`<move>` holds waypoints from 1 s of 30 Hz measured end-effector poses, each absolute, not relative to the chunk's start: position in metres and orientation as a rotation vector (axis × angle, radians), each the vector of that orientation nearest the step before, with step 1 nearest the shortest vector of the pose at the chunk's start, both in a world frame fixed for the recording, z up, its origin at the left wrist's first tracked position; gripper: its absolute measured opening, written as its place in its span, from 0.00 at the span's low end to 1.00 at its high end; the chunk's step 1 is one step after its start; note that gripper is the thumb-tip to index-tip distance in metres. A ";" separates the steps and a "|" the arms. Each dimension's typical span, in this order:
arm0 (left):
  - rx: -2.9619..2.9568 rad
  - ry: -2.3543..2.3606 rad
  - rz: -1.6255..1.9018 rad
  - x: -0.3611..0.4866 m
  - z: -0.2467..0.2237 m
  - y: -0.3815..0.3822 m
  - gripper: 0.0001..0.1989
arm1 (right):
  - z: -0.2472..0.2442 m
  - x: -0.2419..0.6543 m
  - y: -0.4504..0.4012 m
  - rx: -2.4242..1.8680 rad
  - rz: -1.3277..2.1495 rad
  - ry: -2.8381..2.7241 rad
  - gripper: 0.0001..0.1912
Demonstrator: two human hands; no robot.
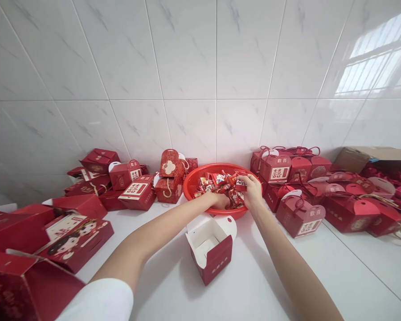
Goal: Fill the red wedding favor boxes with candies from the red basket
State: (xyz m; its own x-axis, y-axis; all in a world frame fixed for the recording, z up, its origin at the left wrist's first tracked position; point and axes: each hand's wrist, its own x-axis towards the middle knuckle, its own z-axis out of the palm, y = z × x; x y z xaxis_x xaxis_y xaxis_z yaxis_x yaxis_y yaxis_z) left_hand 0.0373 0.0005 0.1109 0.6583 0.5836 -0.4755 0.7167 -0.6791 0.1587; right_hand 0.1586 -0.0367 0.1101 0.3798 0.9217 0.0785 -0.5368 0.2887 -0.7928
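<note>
A red plastic basket (191, 176) full of wrapped candies (220, 179) stands against the wall. My left hand (222, 201) reaches down into it, its fingers hidden among the candies. At the basket's right side, my right hand (253, 189) is closed on a red-wrapped candy (242, 182), pinched between thumb and fingers. In front of the basket, close below my left hand, an open red gift box (217, 261) shows its white inside. No candy can be seen in it.
Red gift boxes (137, 194) lie piled on the left along the tiled wall (187, 67). More boxes with cord handles (300, 216) are stacked on the right. A cardboard carton (381, 154) holding red stuff sits at far right on the white table (270, 285).
</note>
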 end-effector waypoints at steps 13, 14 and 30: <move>1.763 0.901 0.774 -0.008 0.124 0.014 0.23 | 0.115 0.158 -0.041 -0.764 1.109 -0.578 0.13; 1.665 0.884 0.818 -0.010 0.124 0.013 0.26 | 0.116 0.158 -0.042 -0.768 1.108 -0.579 0.13; 1.351 0.982 0.858 -0.016 0.115 0.019 0.20 | 0.121 0.156 -0.047 -0.801 1.101 -0.620 0.11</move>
State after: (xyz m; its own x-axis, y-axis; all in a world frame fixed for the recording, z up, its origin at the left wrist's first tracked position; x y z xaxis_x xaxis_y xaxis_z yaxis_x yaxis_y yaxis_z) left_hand -0.0160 0.0192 0.1149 0.3716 0.9257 -0.0704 0.0543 0.0541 0.9971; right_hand 0.1557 -0.0475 0.1210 0.3395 0.9394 0.0484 -0.5286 0.2331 -0.8163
